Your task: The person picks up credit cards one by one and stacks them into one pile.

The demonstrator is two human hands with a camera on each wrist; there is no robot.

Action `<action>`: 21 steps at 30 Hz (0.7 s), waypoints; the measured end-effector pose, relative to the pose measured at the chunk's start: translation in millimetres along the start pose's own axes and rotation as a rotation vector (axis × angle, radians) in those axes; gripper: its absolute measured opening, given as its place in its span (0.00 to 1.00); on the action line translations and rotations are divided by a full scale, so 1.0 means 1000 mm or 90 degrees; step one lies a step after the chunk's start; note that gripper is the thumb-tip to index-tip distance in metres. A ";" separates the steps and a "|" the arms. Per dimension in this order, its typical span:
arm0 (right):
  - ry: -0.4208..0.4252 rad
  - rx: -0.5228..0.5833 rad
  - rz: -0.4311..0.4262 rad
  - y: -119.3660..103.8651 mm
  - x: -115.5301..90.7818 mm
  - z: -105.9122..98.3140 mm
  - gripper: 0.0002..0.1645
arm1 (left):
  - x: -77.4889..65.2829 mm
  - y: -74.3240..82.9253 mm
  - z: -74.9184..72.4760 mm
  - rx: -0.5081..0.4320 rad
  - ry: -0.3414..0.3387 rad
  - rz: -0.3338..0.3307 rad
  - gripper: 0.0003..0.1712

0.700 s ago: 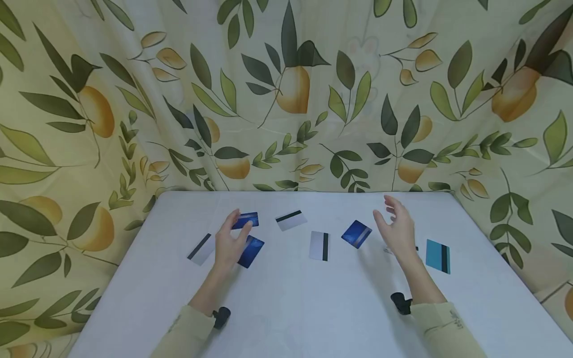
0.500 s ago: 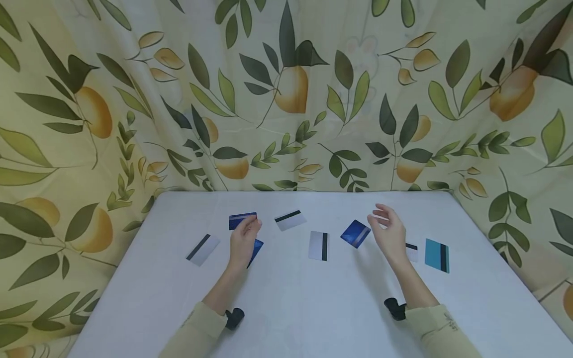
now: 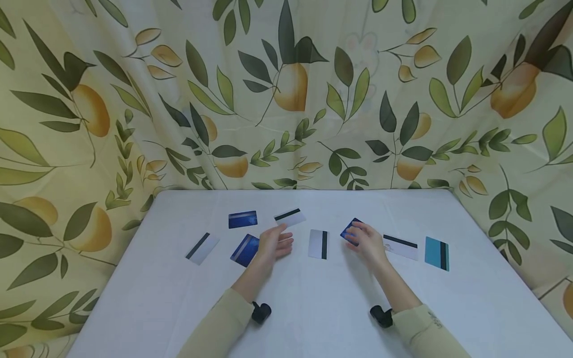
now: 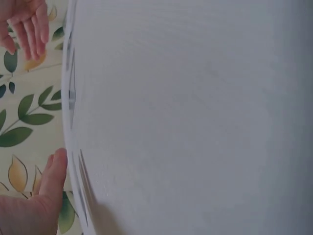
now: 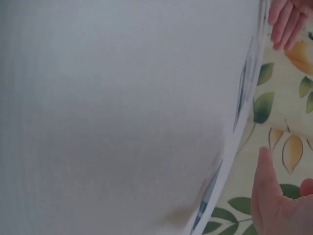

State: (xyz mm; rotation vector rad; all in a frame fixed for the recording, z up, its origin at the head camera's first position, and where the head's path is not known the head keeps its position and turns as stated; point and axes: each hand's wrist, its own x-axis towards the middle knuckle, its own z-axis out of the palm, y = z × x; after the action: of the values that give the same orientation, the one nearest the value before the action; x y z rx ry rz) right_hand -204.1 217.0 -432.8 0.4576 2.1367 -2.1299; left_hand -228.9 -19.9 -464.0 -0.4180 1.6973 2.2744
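Observation:
My left hand (image 3: 272, 244) hovers over the middle of the table, fingers loosely extended with nothing in them. On its left lies a blue card with a pale stripe (image 3: 243, 248); a white card with a black stripe (image 3: 291, 218) is just beyond its fingertips. My right hand (image 3: 367, 242) reaches over another blue card (image 3: 348, 231), partly covering it. In the right wrist view, the right hand (image 5: 274, 205) appears raised from the tabletop, its visible fingers fairly straight. Between both hands lies a white card with an upright black stripe (image 3: 316, 244).
A dark blue card (image 3: 242, 220) and a white striped card (image 3: 202, 248) lie on the left. Right of my right hand are a white card with a black stripe (image 3: 403, 248) and a teal card (image 3: 435, 251). A patterned curtain (image 3: 286, 149) hangs behind the white table (image 3: 304, 308).
My left hand has moved right, away from the two left blue cards, uncovering them. My right hand has moved left and nearer, over the right blue card, uncovering the white card beside it.

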 end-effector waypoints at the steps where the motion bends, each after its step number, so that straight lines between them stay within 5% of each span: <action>1: -0.005 0.007 0.015 0.001 0.000 0.001 0.29 | 0.002 -0.001 0.001 -0.002 -0.006 -0.006 0.29; 12: -0.072 0.089 0.107 0.014 0.004 0.007 0.32 | 0.007 -0.002 0.012 -0.006 -0.087 -0.054 0.32; 21: -0.070 0.118 0.160 0.016 0.004 0.014 0.31 | 0.015 -0.012 0.020 0.004 -0.081 -0.095 0.32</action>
State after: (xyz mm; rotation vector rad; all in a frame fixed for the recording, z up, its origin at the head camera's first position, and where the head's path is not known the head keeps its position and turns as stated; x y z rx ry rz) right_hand -205.3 203.7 -449.7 0.5764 1.7311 -2.1621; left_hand -239.6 3.0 -475.0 -0.3771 1.5570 2.1411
